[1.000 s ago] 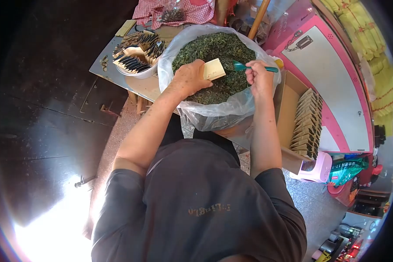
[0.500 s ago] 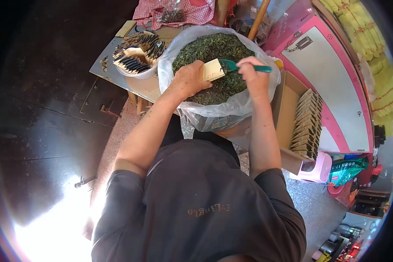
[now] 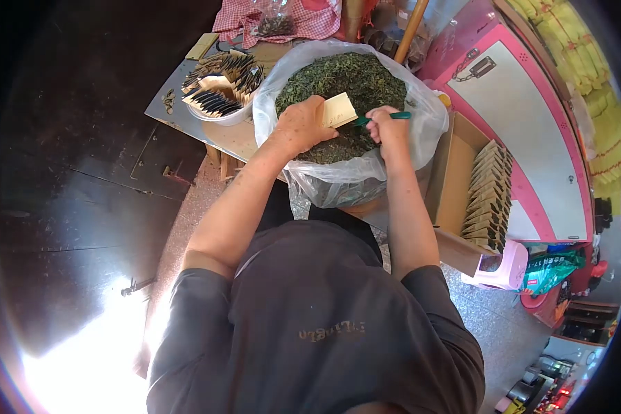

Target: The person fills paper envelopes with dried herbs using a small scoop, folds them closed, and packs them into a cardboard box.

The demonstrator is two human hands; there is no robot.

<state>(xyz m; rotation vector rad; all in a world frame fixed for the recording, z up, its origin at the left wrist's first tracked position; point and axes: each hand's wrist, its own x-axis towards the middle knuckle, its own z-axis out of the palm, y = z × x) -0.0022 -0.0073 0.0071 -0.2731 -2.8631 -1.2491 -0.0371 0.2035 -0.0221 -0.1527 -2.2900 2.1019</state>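
My left hand (image 3: 300, 125) is closed on a small cream paper packet (image 3: 339, 110) with printing on it, above a heap of dark green dried leaves (image 3: 348, 72). The leaves fill a clear plastic bag (image 3: 431, 127) whose rim is spread wide. My right hand (image 3: 388, 132) grips a green spoon (image 3: 399, 116) by its handle. The front of the spoon is at the packet's right edge, partly hidden; whether it reaches inside I cannot tell.
Left of the bag, a white tub (image 3: 233, 119) holds several upright paper packets (image 3: 214, 102). An open cardboard box (image 3: 452, 169) with rows of packets (image 3: 487, 199) stands at right. Beyond it is a pink and white cabinet (image 3: 510, 103). A checkered cloth (image 3: 238, 17) lies at the back.
My right hand has moved left and slightly down with the spoon, bringing its front lower against the packet. My left hand still holds the packet in nearly the same place.
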